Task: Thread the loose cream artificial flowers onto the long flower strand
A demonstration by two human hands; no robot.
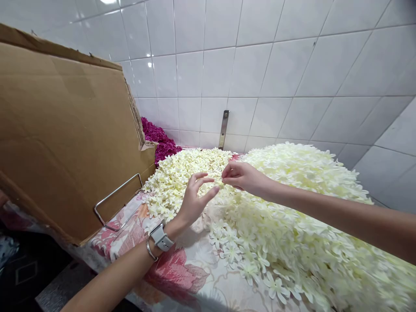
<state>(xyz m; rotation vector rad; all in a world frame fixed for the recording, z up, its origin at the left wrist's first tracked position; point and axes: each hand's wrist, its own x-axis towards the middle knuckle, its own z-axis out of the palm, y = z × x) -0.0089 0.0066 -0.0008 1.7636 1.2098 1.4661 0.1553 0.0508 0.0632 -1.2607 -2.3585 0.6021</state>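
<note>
My right hand point(238, 175) is closed in a pinch above the flowers, its fingertips pressed together. Whatever sits between them is too small to make out, though a pale yellowish bit shows just beside the tips. Facing it, my left hand point(196, 197) has its thumb and fingers apart and holds nothing. Beneath both hands lies a spread of small cream flowers point(175, 177). A much larger heap of white flowers point(292, 225) rises under and beyond my right forearm. Several loose white blossoms lie at its near edge.
A big cardboard box point(65, 130) stands on the left, with a bent metal wire frame point(118, 190) before it. Purple flowers point(165, 145) are piled behind. A metal strip point(224, 130) leans on the tiled wall point(195, 73). The floral tablecloth point(182, 268) covers the table.
</note>
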